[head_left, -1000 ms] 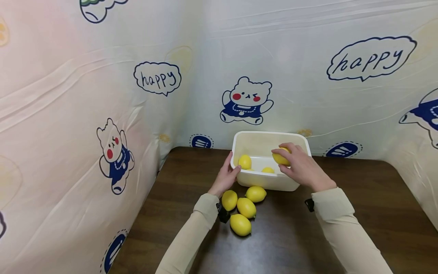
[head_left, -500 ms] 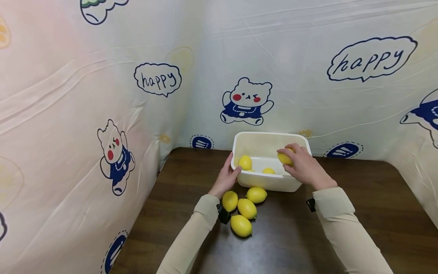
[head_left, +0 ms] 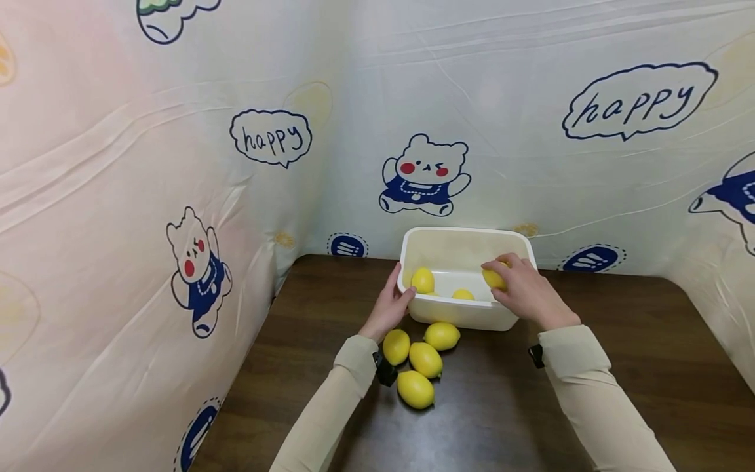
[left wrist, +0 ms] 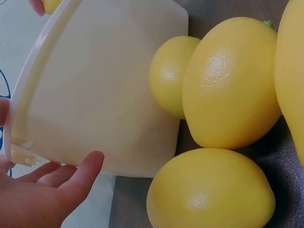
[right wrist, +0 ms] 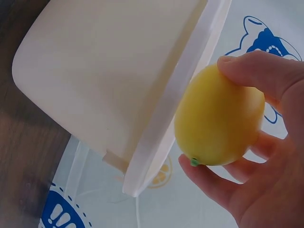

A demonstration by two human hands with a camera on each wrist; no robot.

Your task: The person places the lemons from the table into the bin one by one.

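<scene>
Gripping a yellow lemon with the right hand, thumb on one side and fingers bent round the other, above the opening of a white plastic bin near its right end. Holding the bin's left front corner with the left hand, fingers curled at the rim. Visible inside: one lemon toward the left, another partly hidden behind the front rim. Clustered before the bin on the dark tabletop: four more lemons.
</scene>
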